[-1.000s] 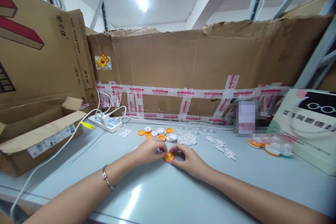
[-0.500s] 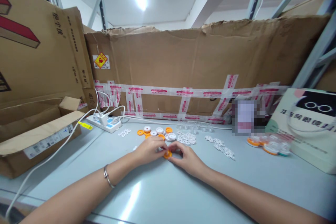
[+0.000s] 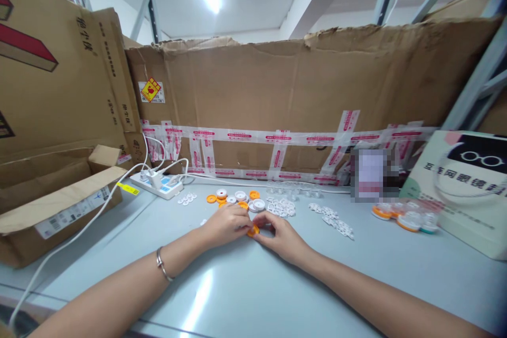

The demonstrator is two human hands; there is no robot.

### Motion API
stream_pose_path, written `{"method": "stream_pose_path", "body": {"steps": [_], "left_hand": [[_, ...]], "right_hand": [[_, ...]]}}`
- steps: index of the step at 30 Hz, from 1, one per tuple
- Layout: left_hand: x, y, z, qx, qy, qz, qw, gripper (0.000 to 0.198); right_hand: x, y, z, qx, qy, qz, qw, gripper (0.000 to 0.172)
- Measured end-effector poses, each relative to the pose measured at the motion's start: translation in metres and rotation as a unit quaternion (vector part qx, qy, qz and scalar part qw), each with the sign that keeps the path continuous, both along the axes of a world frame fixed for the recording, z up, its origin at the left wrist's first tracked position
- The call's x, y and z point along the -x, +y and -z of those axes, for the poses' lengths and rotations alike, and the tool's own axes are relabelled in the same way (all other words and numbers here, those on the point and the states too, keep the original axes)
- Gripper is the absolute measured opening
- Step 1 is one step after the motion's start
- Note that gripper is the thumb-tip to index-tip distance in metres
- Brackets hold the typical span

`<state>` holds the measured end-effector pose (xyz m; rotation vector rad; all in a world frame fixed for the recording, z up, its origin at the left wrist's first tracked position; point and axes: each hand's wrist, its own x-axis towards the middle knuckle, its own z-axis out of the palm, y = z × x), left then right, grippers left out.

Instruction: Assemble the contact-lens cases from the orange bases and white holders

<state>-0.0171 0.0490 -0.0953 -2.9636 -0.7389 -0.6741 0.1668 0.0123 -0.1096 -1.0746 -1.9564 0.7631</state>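
Between my two hands, low over the tabletop, is a small round orange piece (image 3: 253, 231), partly covered by fingers. My left hand (image 3: 228, 223) has its fingers closed on the left side of this piece. From the right, my right hand (image 3: 283, 236) pinches its edge between thumb and fingers. Just beyond lie several orange rings (image 3: 212, 199) and white rings (image 3: 259, 205), some overlapping. A heap of small white flat parts (image 3: 282, 207) sits behind my right hand, and another spread of white parts (image 3: 336, 226) lies further right.
A white power strip (image 3: 160, 184) with plugs and cables stands at back left, beside an open cardboard box (image 3: 79, 211). Clear discs (image 3: 295, 190) lie at the back. At right are clear-topped orange, white and teal round cases (image 3: 407, 219) and a pale printed box (image 3: 455, 195).
Both hands stay at the orange piece with only slight finger movement. The piece looks a little more tilted and more covered than before. The camera view shifts slightly.
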Motion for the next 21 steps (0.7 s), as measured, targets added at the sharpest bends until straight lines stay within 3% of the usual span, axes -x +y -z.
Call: {"method": "stream_pose_path", "body": {"steps": [5,14,21], "left_hand": [[0.002,-0.0005,-0.0003,-0.001,0.007,0.011,1.0,0.022],[0.0062,-0.0029,-0.0015,0.108,-0.016,-0.033,0.993,0.016],[0.005,-0.0048,-0.0001,0.128,-0.013,0.001,0.992,0.021]], "right_hand": [[0.0002,-0.0012,-0.0021,0.006,-0.006,0.009,1.0,0.015],[-0.0032,0.0026,-0.0023,0.027,0.026,0.011,0.999,0.017],[-0.0065,0.0056,-0.0011,0.042,0.033,0.013,0.998,0.015]]}}
